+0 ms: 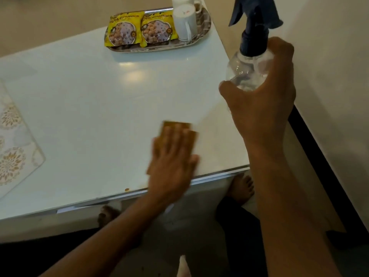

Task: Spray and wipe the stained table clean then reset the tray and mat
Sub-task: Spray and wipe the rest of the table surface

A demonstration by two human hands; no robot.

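My left hand presses flat on a brown cloth near the front right of the white glossy table. My right hand grips a clear spray bottle with a dark blue trigger head, held above the table's right edge. A small brown stain sits by the front edge, left of my left wrist. A metal tray at the far right corner carries two yellow snack packets and two white mugs. A patterned mat lies at the left edge, partly out of view.
Bare feet show under the table's front edge. A dark strip along the floor runs beside the table on the right, next to a pale wall. Beige floor lies beyond the table.
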